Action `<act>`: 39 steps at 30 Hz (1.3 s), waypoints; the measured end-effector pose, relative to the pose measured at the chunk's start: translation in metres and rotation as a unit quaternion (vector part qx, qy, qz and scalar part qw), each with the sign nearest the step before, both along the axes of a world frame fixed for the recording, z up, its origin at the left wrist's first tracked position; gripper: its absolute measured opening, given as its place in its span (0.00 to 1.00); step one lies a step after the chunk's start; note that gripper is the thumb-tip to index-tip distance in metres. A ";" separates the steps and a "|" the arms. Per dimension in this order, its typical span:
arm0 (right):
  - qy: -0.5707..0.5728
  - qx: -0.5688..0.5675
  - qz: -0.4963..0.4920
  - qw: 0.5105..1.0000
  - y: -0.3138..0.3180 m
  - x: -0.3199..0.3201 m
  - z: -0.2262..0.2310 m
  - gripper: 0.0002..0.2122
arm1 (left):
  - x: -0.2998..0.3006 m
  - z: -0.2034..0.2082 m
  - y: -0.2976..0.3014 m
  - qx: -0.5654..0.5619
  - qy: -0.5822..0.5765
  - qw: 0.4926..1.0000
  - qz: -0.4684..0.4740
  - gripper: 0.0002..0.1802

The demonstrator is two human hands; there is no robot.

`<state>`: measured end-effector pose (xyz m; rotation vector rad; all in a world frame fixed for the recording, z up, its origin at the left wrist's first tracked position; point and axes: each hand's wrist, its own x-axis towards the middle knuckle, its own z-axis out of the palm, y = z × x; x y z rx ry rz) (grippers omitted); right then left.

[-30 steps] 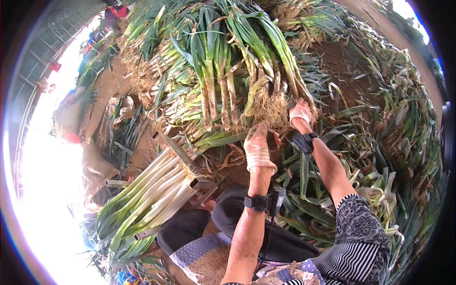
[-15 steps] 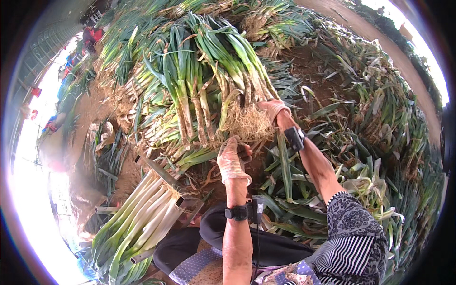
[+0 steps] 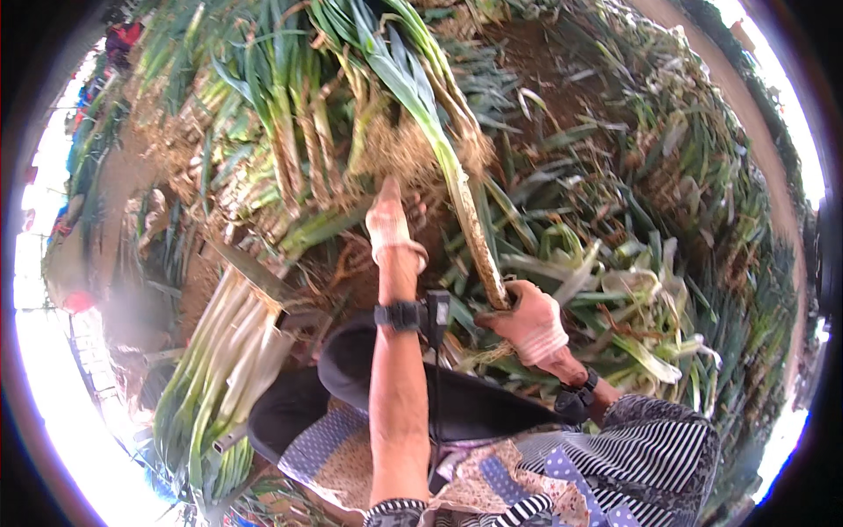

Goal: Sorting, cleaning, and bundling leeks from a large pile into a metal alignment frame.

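My right hand [image 3: 529, 322], in a pale glove, is closed around the dirty white stalk of a leek [image 3: 464, 206] whose green leaves run up and to the left. My left hand [image 3: 390, 226], also gloved, stretches forward with fingers together, near the rooty ends of a big heap of uncleaned leeks [image 3: 299, 114]; whether it grips anything is hidden. A black band sits on each wrist.
A bundle of cleaned white leeks [image 3: 224, 351] lies at my lower left, with a long flat blade [image 3: 250, 272] beside it. Trimmed green leaves [image 3: 632, 290] cover the soil to the right. My dark lap and patterned apron fill the bottom. A person in red stands far upper left.
My right hand has pulled one leek out of the heap and drawn it back toward my lap. My left hand stays stretched toward the pile. The view has tilted closer to the heap.
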<state>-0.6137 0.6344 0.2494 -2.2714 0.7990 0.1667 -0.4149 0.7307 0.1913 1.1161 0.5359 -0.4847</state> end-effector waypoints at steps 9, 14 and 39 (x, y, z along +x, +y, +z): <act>0.051 -0.159 0.212 0.963 -0.054 -0.156 0.055 0.18 | -0.034 -0.023 -0.053 -0.257 0.064 0.963 -0.054 0.31; 0.066 -0.283 0.121 0.949 -0.088 -0.211 -0.006 0.17 | -0.069 0.017 -0.063 -0.357 -0.030 0.932 -0.049 0.31; -0.079 0.305 -0.149 0.937 -0.039 0.109 -0.070 0.14 | -0.042 0.035 0.010 -0.231 -0.253 0.939 0.030 0.27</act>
